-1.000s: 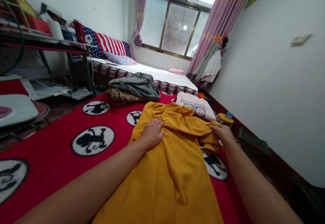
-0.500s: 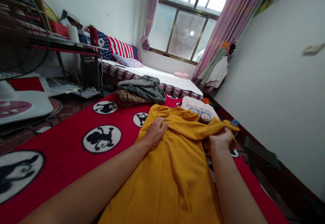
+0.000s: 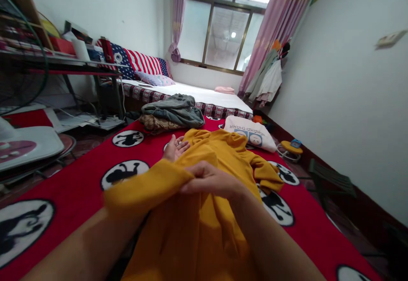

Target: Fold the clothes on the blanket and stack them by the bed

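Observation:
A mustard-yellow dress (image 3: pixel 228 157) lies spread lengthwise on a red blanket (image 3: pixel 86 204) with black-and-white round figures. My right hand (image 3: pixel 213 180) is closed on one sleeve of the dress, raised above the cloth and pulled toward the left; the sleeve's loose end is blurred and hangs over my left forearm. My left hand (image 3: pixel 176 147) is palm up with fingers apart, at the left edge of the dress near the shoulder, partly behind the raised sleeve. The dress's other sleeve rests bent on the blanket at the right.
Beyond the dress lie a pile of grey-green clothing (image 3: pixel 175 111) and a pale printed shirt (image 3: pixel 248 132). A bed (image 3: pixel 197 92) stands under the window. To the right are a yellow stool (image 3: pixel 290 147) and a dark folding stool (image 3: pixel 331 179); a cluttered desk (image 3: pixel 79 69) is at left.
My right hand has let go of the right sleeve and crossed left, now gripping the other sleeve. My left hand has moved off the dress front to its left edge, turning palm up.

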Available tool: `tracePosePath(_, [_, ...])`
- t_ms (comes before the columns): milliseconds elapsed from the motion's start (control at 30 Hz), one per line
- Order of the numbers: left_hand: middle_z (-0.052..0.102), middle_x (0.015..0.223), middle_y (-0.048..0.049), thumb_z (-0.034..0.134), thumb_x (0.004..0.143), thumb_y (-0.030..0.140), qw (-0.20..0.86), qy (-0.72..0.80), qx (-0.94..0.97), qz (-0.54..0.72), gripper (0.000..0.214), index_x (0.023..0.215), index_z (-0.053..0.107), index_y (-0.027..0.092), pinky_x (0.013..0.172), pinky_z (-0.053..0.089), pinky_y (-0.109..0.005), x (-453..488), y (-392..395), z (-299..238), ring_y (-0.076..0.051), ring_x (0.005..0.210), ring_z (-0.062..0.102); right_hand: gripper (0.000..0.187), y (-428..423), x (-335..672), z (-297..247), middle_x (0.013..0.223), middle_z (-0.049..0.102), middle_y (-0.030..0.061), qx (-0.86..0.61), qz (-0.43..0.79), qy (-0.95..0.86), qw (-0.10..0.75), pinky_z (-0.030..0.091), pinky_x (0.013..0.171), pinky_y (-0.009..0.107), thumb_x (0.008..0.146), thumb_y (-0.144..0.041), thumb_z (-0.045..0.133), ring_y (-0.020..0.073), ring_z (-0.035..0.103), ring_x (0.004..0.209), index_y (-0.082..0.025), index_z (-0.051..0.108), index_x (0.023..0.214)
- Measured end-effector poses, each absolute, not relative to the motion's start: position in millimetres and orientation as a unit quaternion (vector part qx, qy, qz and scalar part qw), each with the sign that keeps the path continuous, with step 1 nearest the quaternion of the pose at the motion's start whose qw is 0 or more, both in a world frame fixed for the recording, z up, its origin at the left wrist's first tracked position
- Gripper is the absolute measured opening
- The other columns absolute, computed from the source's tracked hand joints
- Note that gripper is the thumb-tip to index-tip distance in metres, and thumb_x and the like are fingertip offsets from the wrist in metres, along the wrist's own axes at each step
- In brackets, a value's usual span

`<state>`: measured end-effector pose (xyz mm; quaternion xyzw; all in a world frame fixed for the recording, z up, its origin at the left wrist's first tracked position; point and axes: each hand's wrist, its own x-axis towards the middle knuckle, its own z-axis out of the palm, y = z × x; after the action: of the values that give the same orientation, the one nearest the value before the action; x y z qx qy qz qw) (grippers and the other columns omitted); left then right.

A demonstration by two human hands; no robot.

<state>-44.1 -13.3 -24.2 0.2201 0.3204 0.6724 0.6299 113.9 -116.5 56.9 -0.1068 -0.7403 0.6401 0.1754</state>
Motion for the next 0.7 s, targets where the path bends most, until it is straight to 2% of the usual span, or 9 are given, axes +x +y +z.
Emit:
tracePosePath(67, [0.065,0.090,-0.0109,0.046,0.095,0.044,0.640,0.342,0.204,0.657,0.031,0.095,0.057,0.015,0.074,0.055,-0.027,-45,-15,-20,-0.017,0.082,0.067,0.018,-119,112,53,0.111,0.070,0.0064,-0.042,0.602,-0.796,0.041,0.043,0.097,0.022,0.081,-0.020,0.062,0.0194,0.060,0.114,-0.011,0.071,0.094])
tracePosePath(133, [0.065,0.087,-0.0087,0.053,0.093,0.034,0.638,0.356,0.200,0.653,0.021,0.094,0.058,0.014,0.071,0.055,-0.024,-41,-18,-17,-0.015,0.078,0.067,0.018,-122,109,49,0.121,0.066,0.0109,0.005,0.541,-0.840,-0.030,0.041,0.098,0.020,0.087,-0.017,0.057,0.0190,0.057,0.120,-0.008,0.070,0.096])
tracePosePath(200, [0.066,0.086,-0.0064,0.062,0.085,0.024,0.620,0.366,0.230,0.654,0.013,0.094,0.059,0.014,0.069,0.053,-0.022,-35,-20,-16,-0.013,0.075,0.066,0.020,-127,104,48,0.121,0.066,0.0122,0.010,0.463,-0.884,-0.055,0.042,0.093,0.017,0.088,-0.019,0.057,0.0172,0.061,0.113,-0.007,0.069,0.099])
tracePosePath(300, [0.067,0.085,-0.0045,0.074,0.069,0.016,0.573,0.398,0.326,0.638,0.029,0.096,0.062,0.014,0.065,0.049,-0.020,-29,-21,-19,-0.012,0.072,0.064,0.033,-144,98,54,0.113,0.069,0.0082,-0.013,0.324,-0.943,-0.075,0.046,0.081,0.019,0.082,-0.029,0.069,0.0162,0.065,0.096,-0.010,0.067,0.109])
tracePosePath(400, [0.068,0.079,-0.0028,0.078,0.058,0.015,0.499,0.446,0.437,0.600,0.041,0.096,0.065,0.012,0.065,0.047,-0.022,-28,-20,-23,-0.013,0.069,0.062,0.044,-167,94,61,0.111,0.068,0.0058,-0.030,0.184,-0.978,-0.089,0.048,0.074,0.026,0.076,-0.039,0.074,0.0202,0.063,0.095,-0.017,0.065,0.114])
tracePosePath(467, [0.067,0.075,-0.0014,0.075,0.055,0.014,0.455,0.467,0.491,0.578,0.042,0.097,0.067,0.012,0.065,0.046,-0.023,-29,-19,-26,-0.014,0.067,0.061,0.036,-182,88,58,0.108,0.067,0.0070,-0.053,0.103,-0.989,-0.090,0.049,0.064,0.029,0.077,-0.036,0.073,0.0218,0.063,0.090,-0.018,0.068,0.107])
tracePosePath(567, [0.066,0.070,-0.0002,0.068,0.058,0.015,0.408,0.482,0.528,0.567,0.042,0.099,0.069,0.011,0.063,0.045,-0.024,-32,-18,-29,-0.014,0.064,0.060,0.017,-196,75,44,0.096,0.068,0.0089,-0.095,0.041,-0.989,-0.106,0.042,0.046,0.029,0.082,-0.031,0.067,0.0200,0.062,0.072,-0.017,0.070,0.092])
tracePosePath(700, [0.066,0.067,-0.0005,0.064,0.061,0.021,0.384,0.488,0.542,0.566,0.043,0.102,0.069,0.010,0.062,0.045,-0.024,-35,-16,-31,-0.014,0.062,0.060,0.018,-204,66,38,0.091,0.071,0.0085,-0.098,0.046,-0.978,-0.178,0.034,0.038,0.028,0.085,-0.032,0.061,0.0185,0.060,0.063,-0.019,0.071,0.092])
